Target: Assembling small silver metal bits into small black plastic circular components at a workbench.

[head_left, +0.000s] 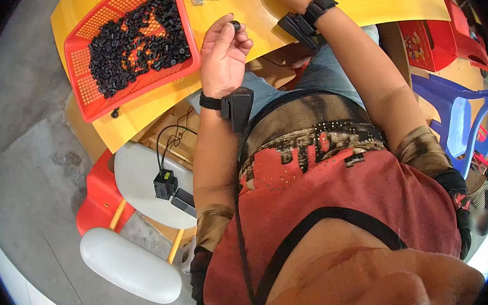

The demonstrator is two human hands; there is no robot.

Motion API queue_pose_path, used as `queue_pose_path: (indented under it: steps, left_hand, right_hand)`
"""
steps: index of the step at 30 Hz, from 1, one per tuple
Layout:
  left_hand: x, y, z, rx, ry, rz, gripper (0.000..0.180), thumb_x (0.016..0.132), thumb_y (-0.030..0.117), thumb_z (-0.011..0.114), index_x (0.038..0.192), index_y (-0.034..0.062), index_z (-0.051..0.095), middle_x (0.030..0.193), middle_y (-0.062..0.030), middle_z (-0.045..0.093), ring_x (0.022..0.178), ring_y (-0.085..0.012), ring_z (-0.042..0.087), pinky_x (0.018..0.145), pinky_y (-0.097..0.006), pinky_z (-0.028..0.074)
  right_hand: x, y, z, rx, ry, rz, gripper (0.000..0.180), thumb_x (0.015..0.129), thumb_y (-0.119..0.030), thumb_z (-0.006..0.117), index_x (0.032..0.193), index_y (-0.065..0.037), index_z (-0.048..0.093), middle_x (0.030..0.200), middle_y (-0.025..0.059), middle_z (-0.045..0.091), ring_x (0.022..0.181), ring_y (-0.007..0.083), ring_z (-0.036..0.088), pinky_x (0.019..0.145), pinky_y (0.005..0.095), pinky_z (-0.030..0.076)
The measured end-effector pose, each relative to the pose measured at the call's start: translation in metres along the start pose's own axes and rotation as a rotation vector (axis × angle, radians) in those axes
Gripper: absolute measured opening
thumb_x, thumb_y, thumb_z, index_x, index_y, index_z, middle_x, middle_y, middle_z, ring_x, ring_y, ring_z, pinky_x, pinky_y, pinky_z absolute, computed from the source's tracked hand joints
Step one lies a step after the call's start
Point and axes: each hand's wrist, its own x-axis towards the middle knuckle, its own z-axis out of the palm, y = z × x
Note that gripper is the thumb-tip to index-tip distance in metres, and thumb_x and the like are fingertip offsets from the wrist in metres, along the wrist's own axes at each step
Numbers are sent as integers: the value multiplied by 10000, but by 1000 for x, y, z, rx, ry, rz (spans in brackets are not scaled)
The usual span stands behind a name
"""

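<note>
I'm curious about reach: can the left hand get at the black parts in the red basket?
Probably yes: the left hand, holding a small black piece, is beside the red basket; nothing covers the black parts.

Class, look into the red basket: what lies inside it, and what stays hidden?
Inside the red basket lie many small black parts. Patches of its mesh bottom show between them; whatever lies under the heaped parts is covered.
</note>
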Motion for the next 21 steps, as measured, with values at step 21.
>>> queue_pose_path:
  steps: [21]
  left_hand:
    - [-7, -10, 31, 2, 5, -25, 219, 965, 79, 634, 1180, 34, 638, 1016, -84, 697, 853, -137, 655, 795, -295, 553]
  right_hand:
    - [-73, -24, -48, 994, -320, 144, 52, 898, -4, 698, 945, 8, 680, 850, -8, 671, 768, 60, 605, 678, 217, 497]
